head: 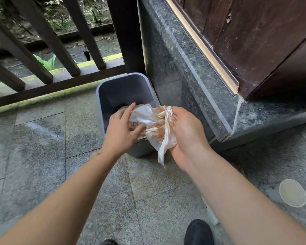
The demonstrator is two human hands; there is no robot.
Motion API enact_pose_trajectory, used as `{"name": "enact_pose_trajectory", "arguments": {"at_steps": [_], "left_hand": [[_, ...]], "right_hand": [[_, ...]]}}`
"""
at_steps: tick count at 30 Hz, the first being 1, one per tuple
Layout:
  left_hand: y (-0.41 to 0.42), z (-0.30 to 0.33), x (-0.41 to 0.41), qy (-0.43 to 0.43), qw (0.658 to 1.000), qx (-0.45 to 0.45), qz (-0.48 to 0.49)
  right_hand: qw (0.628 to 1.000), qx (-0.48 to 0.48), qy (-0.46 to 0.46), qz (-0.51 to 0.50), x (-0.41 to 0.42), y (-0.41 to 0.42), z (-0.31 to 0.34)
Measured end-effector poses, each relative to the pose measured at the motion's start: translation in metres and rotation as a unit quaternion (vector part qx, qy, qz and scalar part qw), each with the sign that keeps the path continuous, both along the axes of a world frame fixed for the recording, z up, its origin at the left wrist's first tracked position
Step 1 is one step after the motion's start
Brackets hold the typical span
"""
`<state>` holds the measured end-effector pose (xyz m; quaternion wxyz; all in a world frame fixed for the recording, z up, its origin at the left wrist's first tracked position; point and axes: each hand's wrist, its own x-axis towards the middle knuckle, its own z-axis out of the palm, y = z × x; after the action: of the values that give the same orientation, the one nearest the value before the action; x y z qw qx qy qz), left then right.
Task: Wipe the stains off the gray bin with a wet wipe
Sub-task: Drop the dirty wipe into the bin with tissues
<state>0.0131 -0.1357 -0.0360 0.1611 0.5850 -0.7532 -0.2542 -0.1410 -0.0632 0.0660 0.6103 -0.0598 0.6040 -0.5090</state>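
A gray bin [120, 92] is seen standing upright on the stone-tiled floor [42, 147], its open mouth facing up and its long axis running away from the camera, from the near rim under the hands toward the dark wooden railing [48, 50] beyond it. The bin is set just beside the dark polished stone plinth [193, 82], which lies to the right of both hands. A crumpled white wet wipe [155, 124], marked with orange-brown stains, is held over the near right part of the bin's mouth. The wipe is clenched in the right hand [185, 133], whose fingers are curled closed around the bunched cloth; one loose tail of the wipe hangs down below this grip, pointing toward the floor in front of the bin. The left hand [122, 128] is placed just to the left of the right one, with its fingers partly spread and its fingertips [132, 106] laid on the left edge of the wipe, the thumb being tucked beneath the cloth; a full grasp by this hand cannot be made out. Brownish matter is seen inside the bin beneath the left hand. Well to the right of the right forearm, a pale round cup [292, 192] is seen on the floor, and a dark shoe [199, 232] appears beneath that forearm at the lower edge of the view.
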Motion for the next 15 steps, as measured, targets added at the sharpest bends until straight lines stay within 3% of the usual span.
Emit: {"name": "enact_pose_trajectory", "arguments": {"at_steps": [3,6,12,15], "left_hand": [[0.019,-0.01,0.06,-0.056,0.998,-0.001,0.027],[0.034,-0.022,0.079,-0.04,0.996,0.074,0.028],[0.03,-0.038,0.069,-0.022,0.996,0.066,0.056],[0.031,-0.044,0.072,0.01,0.997,0.069,0.036]], "right_hand": [[1.0,0.005,0.009,0.005,-0.002,0.0,-0.004],[1.0,0.02,0.007,0.005,0.0,0.005,-0.009],[0.998,0.04,0.04,-0.014,0.003,0.007,-0.026],[0.999,0.043,-0.016,-0.021,0.008,0.004,-0.037]]}}
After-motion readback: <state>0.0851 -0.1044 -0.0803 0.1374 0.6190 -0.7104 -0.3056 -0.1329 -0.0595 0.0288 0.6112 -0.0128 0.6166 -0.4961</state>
